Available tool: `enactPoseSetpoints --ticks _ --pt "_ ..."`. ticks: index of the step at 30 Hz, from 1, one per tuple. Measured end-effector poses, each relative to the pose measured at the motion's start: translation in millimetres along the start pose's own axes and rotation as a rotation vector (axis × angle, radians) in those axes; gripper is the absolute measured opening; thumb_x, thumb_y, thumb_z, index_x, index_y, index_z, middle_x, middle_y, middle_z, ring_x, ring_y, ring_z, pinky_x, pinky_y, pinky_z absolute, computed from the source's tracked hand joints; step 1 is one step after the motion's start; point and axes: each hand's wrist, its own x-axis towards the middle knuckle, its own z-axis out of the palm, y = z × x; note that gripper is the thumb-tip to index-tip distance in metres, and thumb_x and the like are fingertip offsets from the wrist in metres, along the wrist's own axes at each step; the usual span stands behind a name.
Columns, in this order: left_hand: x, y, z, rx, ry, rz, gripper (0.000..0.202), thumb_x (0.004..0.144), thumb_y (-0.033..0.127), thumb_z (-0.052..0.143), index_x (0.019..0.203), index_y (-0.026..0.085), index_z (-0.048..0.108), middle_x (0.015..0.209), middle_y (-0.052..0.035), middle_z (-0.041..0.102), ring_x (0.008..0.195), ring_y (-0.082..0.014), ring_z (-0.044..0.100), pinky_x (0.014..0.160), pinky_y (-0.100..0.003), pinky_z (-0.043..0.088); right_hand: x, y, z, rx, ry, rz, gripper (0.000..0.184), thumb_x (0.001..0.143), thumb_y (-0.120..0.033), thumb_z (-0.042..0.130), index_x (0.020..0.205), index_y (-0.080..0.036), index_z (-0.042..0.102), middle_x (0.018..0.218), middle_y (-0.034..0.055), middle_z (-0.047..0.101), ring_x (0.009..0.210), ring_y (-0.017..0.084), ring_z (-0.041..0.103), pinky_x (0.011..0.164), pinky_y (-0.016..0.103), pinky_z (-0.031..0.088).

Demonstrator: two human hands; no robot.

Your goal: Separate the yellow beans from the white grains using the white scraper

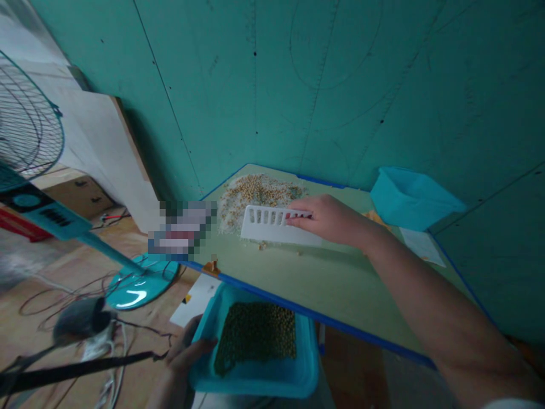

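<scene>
My right hand is closed around the slotted upper edge of a white plastic board. The board's lower edge is near or on the pale green table top. Just behind it lies a spread pile of white grains and tan beans, with a few stray bits in front. My left hand grips the left rim of a turquoise plastic basin, below the table's front edge. Small dark green beans and tan beans lie side by side in this basin.
A turquoise bin and a white paper are at the table's right end. A pixelated item covers the left corner. On the floor at left stand a turquoise fan and loose cables. A green wall rises behind.
</scene>
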Motion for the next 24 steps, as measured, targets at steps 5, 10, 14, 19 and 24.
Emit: enactPoseSetpoints --ticks 5,10,14,19,24 --pt "-4 2 3.0 0.015 0.016 -0.004 0.046 0.047 0.016 0.07 0.091 0.025 0.06 0.069 0.0019 0.071 0.067 -0.0286 0.066 0.048 -0.032 0.051 0 3 1 0.0 -0.021 -0.009 0.02 0.082 -0.03 0.049 0.086 -0.017 0.063 0.084 0.0045 0.065 0.075 0.014 0.057 0.06 0.022 0.031" --pt "-12 8 10.4 0.021 -0.034 0.032 0.036 0.052 0.015 0.066 0.086 0.023 0.061 0.068 -0.0001 0.071 0.066 -0.029 0.066 0.046 -0.031 0.049 -1 -2 -2 0.027 -0.032 -0.033 0.02 0.083 -0.029 0.048 0.09 -0.017 0.063 0.087 0.0045 0.065 0.076 0.014 0.056 0.062 0.022 0.031" --pt "-14 9 12.9 0.024 -0.027 0.033 0.034 0.053 0.015 0.065 0.085 0.023 0.06 0.064 0.0004 0.07 0.059 -0.0286 0.066 0.042 -0.032 0.048 -1 -4 -2 0.003 -0.039 -0.035 0.021 0.083 -0.03 0.047 0.087 -0.016 0.062 0.085 0.0053 0.065 0.076 0.014 0.055 0.061 0.022 0.03" --pt "-14 9 12.2 0.019 -0.025 0.037 0.035 0.053 0.013 0.064 0.085 0.023 0.059 0.062 0.0016 0.069 0.053 -0.0253 0.064 0.042 -0.032 0.049 0 -2 2 -0.04 -0.034 -0.026 0.021 0.083 -0.031 0.047 0.082 -0.015 0.061 0.079 0.0051 0.064 0.07 0.013 0.054 0.058 0.022 0.028" --pt "-13 8 10.8 0.017 -0.04 0.045 0.034 0.053 0.015 0.065 0.086 0.023 0.06 0.062 0.0016 0.069 0.048 -0.0219 0.062 0.044 -0.03 0.049 0 -4 3 -0.026 -0.025 -0.053 0.021 0.083 -0.031 0.047 0.083 -0.015 0.061 0.08 0.0049 0.064 0.071 0.013 0.054 0.057 0.022 0.028"
